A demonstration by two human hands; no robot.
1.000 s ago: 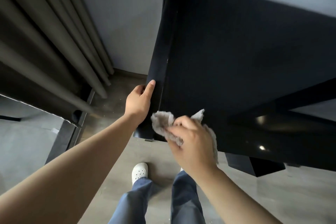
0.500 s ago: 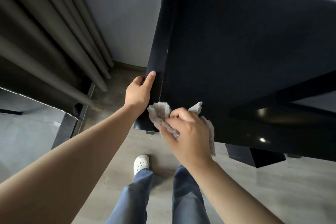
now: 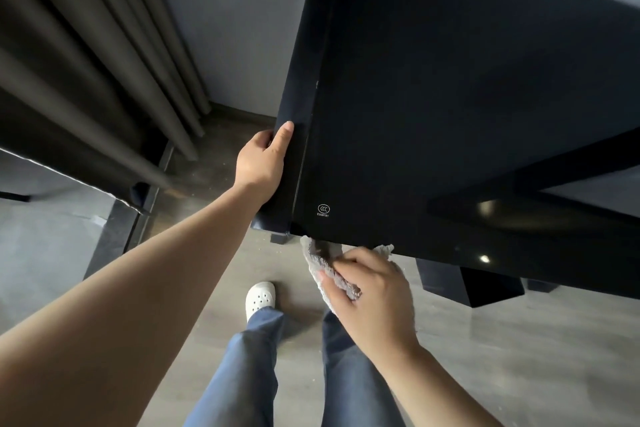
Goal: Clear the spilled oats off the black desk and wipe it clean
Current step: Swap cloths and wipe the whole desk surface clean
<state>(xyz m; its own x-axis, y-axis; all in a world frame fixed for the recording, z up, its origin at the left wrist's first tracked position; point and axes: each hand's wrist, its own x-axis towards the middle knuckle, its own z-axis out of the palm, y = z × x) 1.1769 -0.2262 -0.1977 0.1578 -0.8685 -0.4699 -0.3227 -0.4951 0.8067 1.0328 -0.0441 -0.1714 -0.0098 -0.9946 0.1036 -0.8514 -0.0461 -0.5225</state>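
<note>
The black desk (image 3: 450, 107) fills the upper right, its glossy top bare, with a small white mark near the front left corner. My left hand (image 3: 261, 163) grips the desk's left edge, thumb on the side panel and fingers hidden behind it. My right hand (image 3: 372, 291) holds a crumpled grey cloth (image 3: 323, 265) just off the front edge, below the corner. A few pale oat specks (image 3: 221, 170) lie on the floor to the left of the desk. No oats show on the top.
Dark curtains (image 3: 104, 62) hang at the left against a grey wall. My jeans-clad legs and a white clog (image 3: 259, 298) stand on the grey floor. A black desk leg (image 3: 485, 288) stands under the front edge at right.
My right hand has drawn the cloth back off the desk's front corner toward me, below the edge. My left hand keeps its hold on the left edge.
</note>
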